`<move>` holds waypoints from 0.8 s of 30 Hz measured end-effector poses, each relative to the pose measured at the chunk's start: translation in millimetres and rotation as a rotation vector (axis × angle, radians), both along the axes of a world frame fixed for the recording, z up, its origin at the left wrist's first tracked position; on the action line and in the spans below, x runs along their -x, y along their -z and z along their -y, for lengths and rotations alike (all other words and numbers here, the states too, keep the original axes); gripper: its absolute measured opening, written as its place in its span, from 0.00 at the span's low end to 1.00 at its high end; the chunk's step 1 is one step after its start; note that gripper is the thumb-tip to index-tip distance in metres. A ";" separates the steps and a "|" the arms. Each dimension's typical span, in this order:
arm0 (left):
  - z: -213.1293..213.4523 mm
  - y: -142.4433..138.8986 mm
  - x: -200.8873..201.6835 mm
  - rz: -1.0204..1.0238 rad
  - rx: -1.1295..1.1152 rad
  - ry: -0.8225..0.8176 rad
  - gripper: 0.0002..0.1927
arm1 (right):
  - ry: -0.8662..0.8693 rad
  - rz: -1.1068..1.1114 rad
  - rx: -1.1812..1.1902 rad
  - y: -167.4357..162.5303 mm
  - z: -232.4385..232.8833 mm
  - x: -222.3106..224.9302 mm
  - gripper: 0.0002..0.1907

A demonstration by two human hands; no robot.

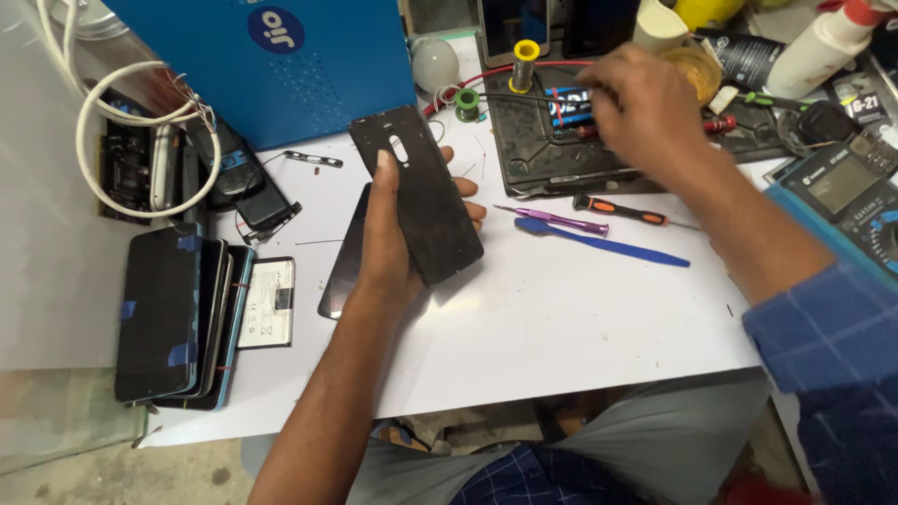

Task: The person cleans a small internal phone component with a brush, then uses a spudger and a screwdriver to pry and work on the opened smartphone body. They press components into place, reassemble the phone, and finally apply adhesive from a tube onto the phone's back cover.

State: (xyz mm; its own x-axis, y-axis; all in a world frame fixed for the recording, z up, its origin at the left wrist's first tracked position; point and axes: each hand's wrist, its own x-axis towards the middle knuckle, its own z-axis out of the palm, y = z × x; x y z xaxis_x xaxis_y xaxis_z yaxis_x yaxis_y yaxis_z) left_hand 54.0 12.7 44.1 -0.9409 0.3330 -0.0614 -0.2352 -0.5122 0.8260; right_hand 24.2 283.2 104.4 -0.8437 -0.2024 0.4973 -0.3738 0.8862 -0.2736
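My left hand point(388, 238) holds a black phone back cover point(421, 192) tilted above the white table point(561, 318), thumb on its upper edge near the camera cutout. A dark phone screen point(342, 266) lies under that hand on the table. My right hand point(641, 108) reaches over the black work mat point(533, 154) at the back, fingers curled at a small blue and black object point(568, 105); whether it grips anything is hidden by the fingers.
A stack of phones point(178, 313) and a white battery point(269, 301) lie at the left. A purple tool point(554, 219), an orange-handled screwdriver point(622, 209) and a blue pry tool point(599, 241) sit mid-table. A blue box point(271, 65), white cable point(140, 140), and a meter point(842, 187) ring the back.
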 end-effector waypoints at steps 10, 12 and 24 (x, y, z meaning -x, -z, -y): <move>10.7 -3.1 -3.6 -0.006 -0.028 0.054 0.48 | 0.002 0.364 -0.495 -38.7 20.9 34.7 0.25; 11.3 -4.0 -4.6 -0.007 -0.015 0.058 0.48 | 0.003 0.373 -0.469 -39.3 19.3 33.2 0.25; 11.7 10.8 -3.8 0.143 -0.002 0.117 0.33 | -0.260 0.423 1.367 -0.6 -29.1 -18.7 0.08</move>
